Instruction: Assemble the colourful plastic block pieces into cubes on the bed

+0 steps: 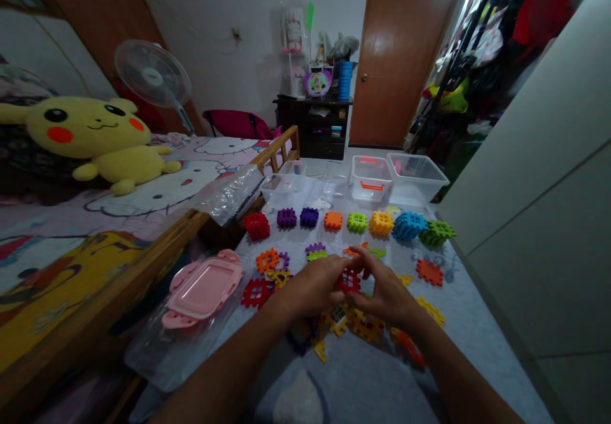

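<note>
My left hand (pixel 312 287) and my right hand (pixel 384 290) meet over the middle of a pale grey cloth (pixel 472 341), with their fingers closed around a red waffle-block piece (pixel 348 281). Part of that piece is hidden behind my fingers. Loose yellow waffle-block pieces (pixel 365 326) lie just below my hands. A flat red piece (pixel 256 293) and an orange piece (pixel 267 260) lie to the left. Beyond my fingertips stands a row of several built waffle-block cubes, including a blue one (pixel 408 225) and a red one (pixel 256 225).
Two transparent plastic boxes (pixel 371 179) (pixel 416 177) stand at the far end. A pink lid (pixel 203 293) rests on a plastic bag (pixel 157 360) to the left. A wooden bed rail (pixel 191 223) runs along the left, and a white wall panel (pixel 525 156) stands on the right.
</note>
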{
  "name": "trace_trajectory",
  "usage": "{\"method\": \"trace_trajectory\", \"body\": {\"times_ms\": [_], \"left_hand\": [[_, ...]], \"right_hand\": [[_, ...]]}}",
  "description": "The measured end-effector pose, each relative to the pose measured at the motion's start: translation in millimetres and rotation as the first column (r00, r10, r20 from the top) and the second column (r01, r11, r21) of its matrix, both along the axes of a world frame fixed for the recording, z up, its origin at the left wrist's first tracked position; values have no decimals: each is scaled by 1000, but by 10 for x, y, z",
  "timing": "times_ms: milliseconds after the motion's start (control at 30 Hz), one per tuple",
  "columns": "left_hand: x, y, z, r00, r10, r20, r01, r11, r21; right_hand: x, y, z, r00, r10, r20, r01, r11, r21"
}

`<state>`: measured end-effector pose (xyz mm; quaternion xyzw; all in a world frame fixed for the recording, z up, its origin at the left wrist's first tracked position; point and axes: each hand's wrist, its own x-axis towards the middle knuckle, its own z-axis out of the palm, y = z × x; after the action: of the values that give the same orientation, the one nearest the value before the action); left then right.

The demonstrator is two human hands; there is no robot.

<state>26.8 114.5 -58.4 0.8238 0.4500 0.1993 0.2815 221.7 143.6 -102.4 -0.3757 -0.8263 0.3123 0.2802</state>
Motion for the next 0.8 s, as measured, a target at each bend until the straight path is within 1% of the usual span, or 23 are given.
{"method": "trace_trajectory", "body": {"times_ms": [100, 200, 267, 300, 367, 467, 533, 600, 667, 733, 800], "left_hand": [[-30, 18, 28, 999, 27, -23, -28, 998, -53], [-74, -17, 4, 999, 43, -21, -44, 998, -55], [-122, -57, -31, 999, 52, 10, -51, 997, -56], [-158, -78, -51, 997, 73, 28, -71, 996, -59], [-259, -123, -91, 987, 153, 57, -150, 987, -58], [-449, -192, -147, 958, 282, 51, -280, 959, -34], [-555, -243, -174, 947, 322, 19, -321, 947, -17], [-611, -298, -188, 936, 351, -14, -351, 936, 5], [-617, -350, -190, 925, 379, -42, -378, 925, 18], [-592, -394, -187, 914, 402, -62, -402, 916, 17], [-563, -423, -185, 905, 418, -72, -418, 908, 13]], "right_hand": [[-46, -29, 18, 1000, 26, -16, -27, 999, -47], [-13, 0, 43, 997, 69, -21, -71, 995, -76], [52, 21, 80, 997, 73, 8, -72, 994, -79], [93, 24, 105, 997, 72, 40, -69, 995, -76], [175, 5, 154, 985, 91, 149, -81, 994, -74], [232, -80, 189, 929, 153, 337, -131, 988, -86], [211, -146, 176, 883, 174, 435, -150, 985, -90], [169, -189, 144, 851, 174, 495, -155, 985, -80], [143, -195, 107, 847, 170, 504, -163, 985, -58], [146, -168, 73, 868, 163, 468, -169, 985, -28], [161, -128, 46, 892, 123, 434, -147, 989, 23]]}}
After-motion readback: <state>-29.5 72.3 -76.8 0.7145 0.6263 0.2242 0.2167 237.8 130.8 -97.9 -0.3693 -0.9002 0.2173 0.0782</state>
